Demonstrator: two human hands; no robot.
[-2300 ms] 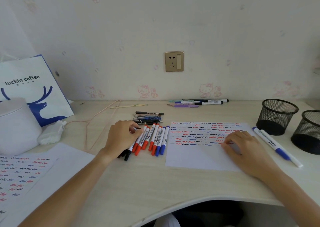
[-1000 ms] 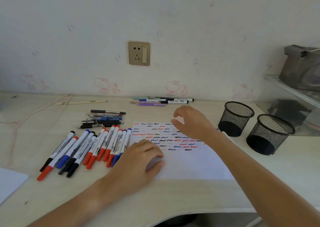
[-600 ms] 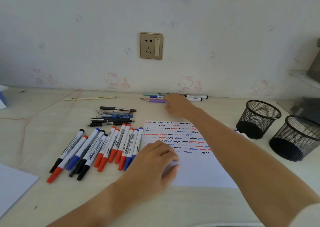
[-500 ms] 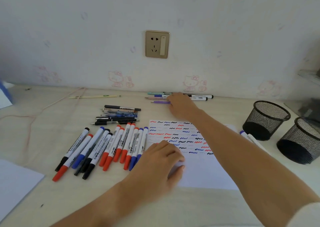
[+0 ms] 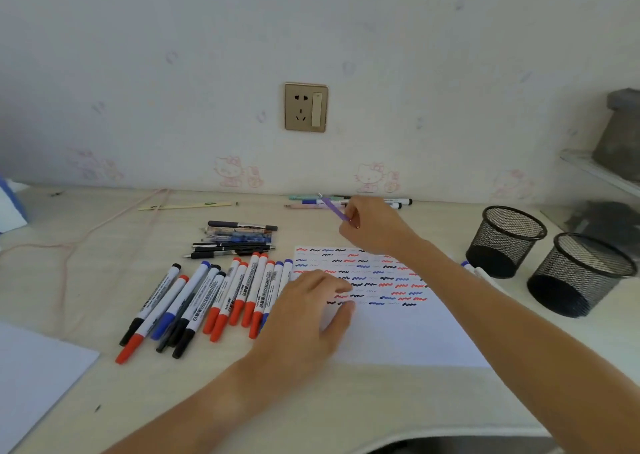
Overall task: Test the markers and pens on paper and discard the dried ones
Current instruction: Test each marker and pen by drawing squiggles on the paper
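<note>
— Lifted clear since half a second ago: a purple pen (image 5: 333, 208) that lay with the pens along the wall now rises off the desk (image 5: 104, 280), pinched in the right hand (image 5: 374, 226) just right of frame centre. That hand was flat over the row before.

— How is it held?

— Between thumb and curled fingers, its far end angled up and left toward the wall. Behind the hand, the remaining pens (image 5: 398, 202) stay lined against the wall's base.

— And the left hand (image 5: 308, 311)?

— Unchanged in lower centre: fingers relaxed and nearly straight, pressing flat on the left part of the test paper (image 5: 398, 336), grasping nothing. The sheet carries rows of red, blue and black squiggles across its upper half.

— The other markers?

— A fan of whiteboard markers (image 5: 207, 301), capped red, blue and black, lies just left of the paper, left of centre. Above it sits a small heap of dark pens (image 5: 235, 242). Another marker (image 5: 479, 271) peeks out beside the right forearm, at the paper's right edge.

— Anything at the right of the frame?

— Two black mesh cups (image 5: 509, 239) stand side by side at middle right. A wall socket (image 5: 306, 107) hangs at upper centre, and a white sheet (image 5: 34, 370) fills the lower-left corner.
</note>
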